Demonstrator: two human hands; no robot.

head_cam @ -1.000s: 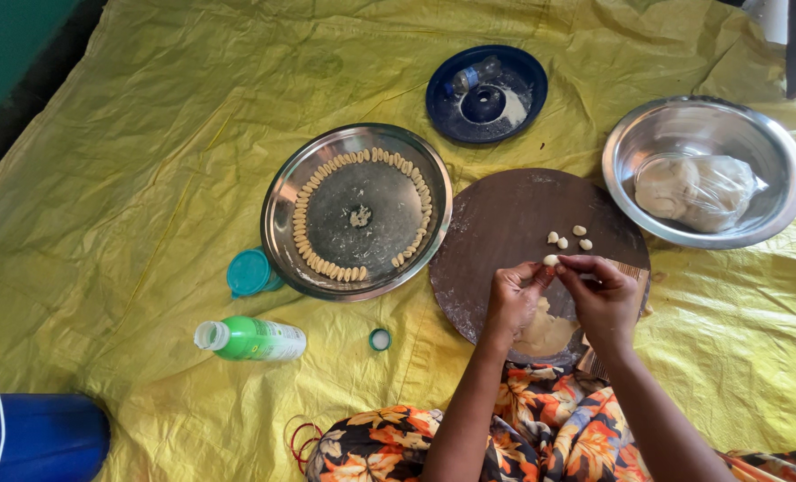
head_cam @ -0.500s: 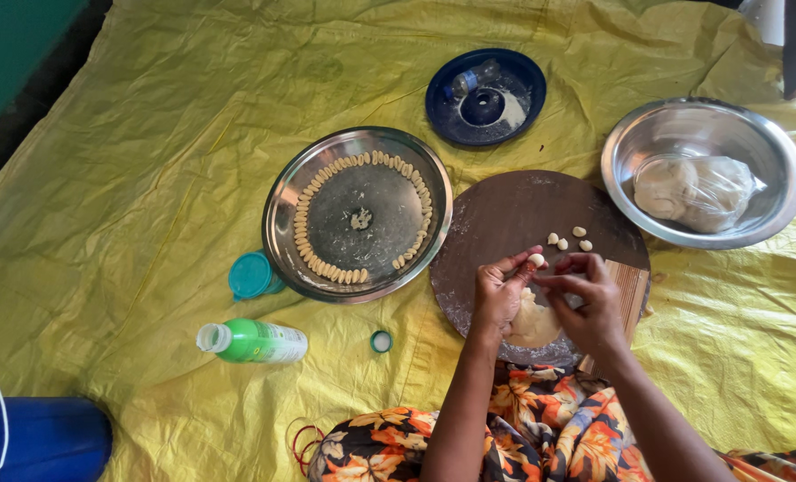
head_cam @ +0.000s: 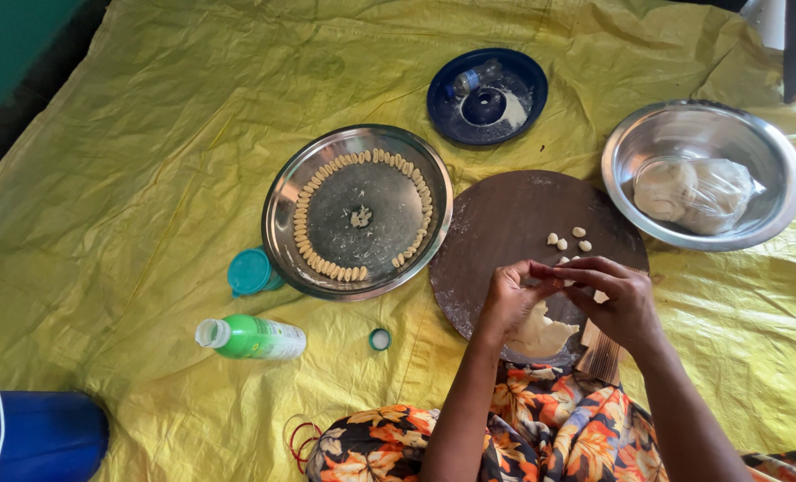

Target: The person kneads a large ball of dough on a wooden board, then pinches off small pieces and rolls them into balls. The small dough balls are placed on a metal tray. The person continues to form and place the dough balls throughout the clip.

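Note:
Over the near part of a round brown board (head_cam: 505, 223), my left hand (head_cam: 509, 299) and my right hand (head_cam: 616, 299) meet, fingertips pinched together on a small piece of dough. A larger lump of pale dough (head_cam: 541, 335) lies on the board just under my hands. A few small dough pieces (head_cam: 566, 239) rest on the board beyond my fingers. To the left stands a steel plate (head_cam: 282, 214) with several small dough pieces (head_cam: 326, 265) laid in a ring along its edge.
A steel bowl (head_cam: 630, 134) at the right holds dough wrapped in clear plastic (head_cam: 692, 189). A blue dish (head_cam: 530, 76) sits at the back. A green bottle (head_cam: 253, 337), its small cap (head_cam: 379, 339), a teal lid (head_cam: 250, 270) and a blue bucket (head_cam: 32, 437) lie on the yellow sheet (head_cam: 148, 134).
My hands stay together over the board, shifting slightly as the fingers work the small dough piece. Nothing else has moved.

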